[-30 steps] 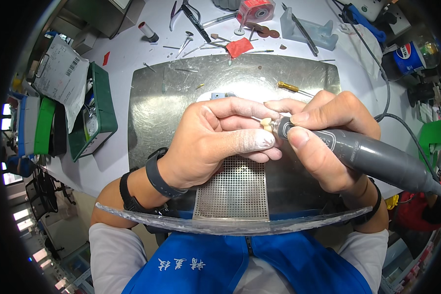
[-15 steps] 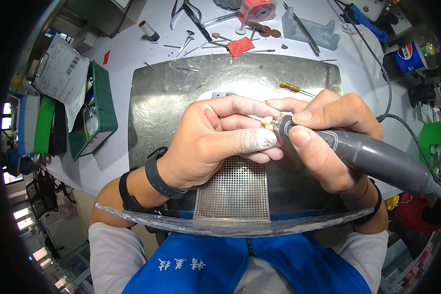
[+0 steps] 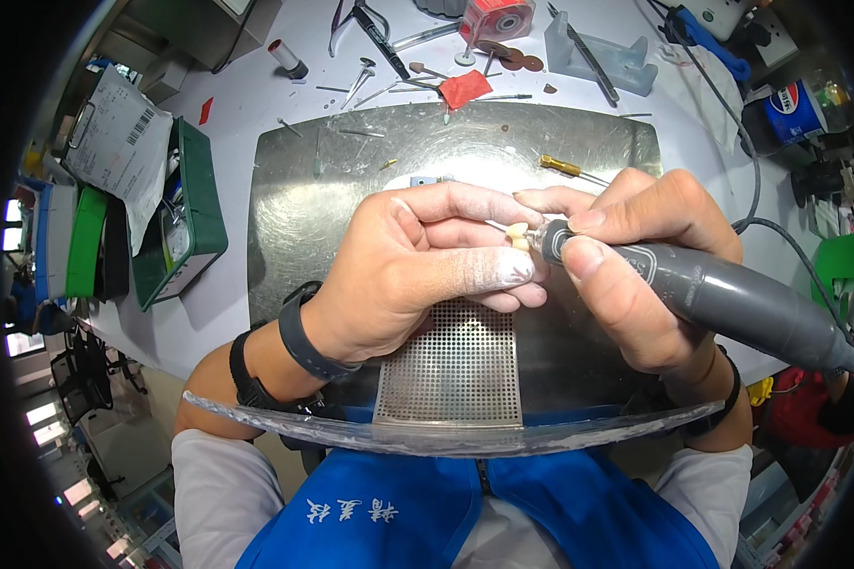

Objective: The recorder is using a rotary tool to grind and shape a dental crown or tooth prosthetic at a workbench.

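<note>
Between thumb and fingers, my left hand (image 3: 427, 247) pinches a small cream dental crown piece (image 3: 517, 234). White dust coats that thumb and the fingertips. My right hand (image 3: 645, 256) wraps round a dark grey rotary handpiece (image 3: 750, 299), whose narrow front end points left at the crown piece. The tip is right by the piece; whether it touches cannot be made out. Both hands are held above a metal work plate (image 3: 304, 218) with a perforated grille (image 3: 451, 375) in its near middle part.
Behind the plate lie loose burs, a red scrap (image 3: 465, 90), a black marker (image 3: 381, 43) and a grey tool rest (image 3: 603, 62). A brass-handled tool (image 3: 560, 166) lies on the plate. A green box (image 3: 185, 223) stands left; a cable (image 3: 754, 171) runs right. A clear shield edge (image 3: 455, 436) crosses nearest me.
The handpiece's rear end has dipped slightly, and its tip has shifted a little at the crown piece. My left hand keeps nearly the same place and grip.
</note>
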Demonstrator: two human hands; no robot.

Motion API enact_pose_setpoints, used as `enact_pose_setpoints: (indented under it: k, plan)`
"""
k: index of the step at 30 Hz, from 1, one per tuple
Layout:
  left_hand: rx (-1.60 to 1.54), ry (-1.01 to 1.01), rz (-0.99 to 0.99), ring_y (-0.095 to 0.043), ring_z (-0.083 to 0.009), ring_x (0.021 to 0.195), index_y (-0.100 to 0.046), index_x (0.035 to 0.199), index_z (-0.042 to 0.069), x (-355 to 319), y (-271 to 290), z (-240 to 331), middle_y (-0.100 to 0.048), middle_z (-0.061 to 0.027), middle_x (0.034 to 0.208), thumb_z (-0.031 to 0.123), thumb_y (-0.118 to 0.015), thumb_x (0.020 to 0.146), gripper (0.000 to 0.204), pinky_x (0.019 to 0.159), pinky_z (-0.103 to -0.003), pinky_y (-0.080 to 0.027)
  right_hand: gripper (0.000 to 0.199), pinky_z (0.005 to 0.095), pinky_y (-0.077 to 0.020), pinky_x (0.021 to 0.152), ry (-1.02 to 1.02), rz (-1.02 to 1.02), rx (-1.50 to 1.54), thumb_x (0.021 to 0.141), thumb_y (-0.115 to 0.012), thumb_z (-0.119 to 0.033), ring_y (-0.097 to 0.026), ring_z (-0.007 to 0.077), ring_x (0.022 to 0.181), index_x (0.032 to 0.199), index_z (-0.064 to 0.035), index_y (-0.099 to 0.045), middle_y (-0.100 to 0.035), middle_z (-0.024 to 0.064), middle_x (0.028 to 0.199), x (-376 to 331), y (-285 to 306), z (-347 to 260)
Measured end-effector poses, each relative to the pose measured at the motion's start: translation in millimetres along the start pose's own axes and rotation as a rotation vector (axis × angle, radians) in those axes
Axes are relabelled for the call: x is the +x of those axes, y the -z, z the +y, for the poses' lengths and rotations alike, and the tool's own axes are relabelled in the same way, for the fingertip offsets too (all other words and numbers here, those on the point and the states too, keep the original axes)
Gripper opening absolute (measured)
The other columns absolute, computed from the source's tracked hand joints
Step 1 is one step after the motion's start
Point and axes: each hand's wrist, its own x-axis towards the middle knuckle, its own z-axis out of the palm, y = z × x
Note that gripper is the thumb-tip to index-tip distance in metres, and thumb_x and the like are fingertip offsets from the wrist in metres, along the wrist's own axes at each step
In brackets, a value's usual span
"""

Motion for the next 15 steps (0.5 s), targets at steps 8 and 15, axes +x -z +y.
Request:
enact_pose_setpoints:
  k: [8, 15]
  plan:
    - [-0.007, -0.006, -0.001, -0.072, -0.0267, 0.091, -0.057, 0.118, -0.011, 0.4, 1.9, -2.4, -0.069, -0.0228, 0.104, -0.001, -0.064, 0.090, 0.030, 0.080, -0.030, -0.061, 0.009, 0.0551, -0.0509, 0.094, 0.003, 0.005, 0.001, 0.087, -0.055, 0.003, -0.060, 0.0155, 0.072, 0.091, 0.0038, -0.048, -0.055, 0.0123, 0.077, 0.4, -0.4, 1.8]
    - [-0.007, -0.020, -0.004, -0.072, -0.0261, 0.090, -0.058, 0.118, -0.011, 1.2, 2.1, -4.0, -0.069, -0.0224, 0.104, -0.002, -0.063, 0.091, 0.029, 0.080, -0.030, -0.061, 0.009, 0.0558, -0.0506, 0.094, 0.025, -0.011, 0.009, 0.085, -0.055, 0.004, -0.061, 0.0166, 0.074, 0.090, 0.0040, -0.048, -0.053, 0.0116, 0.076, 0.0, 1.7, 4.3]
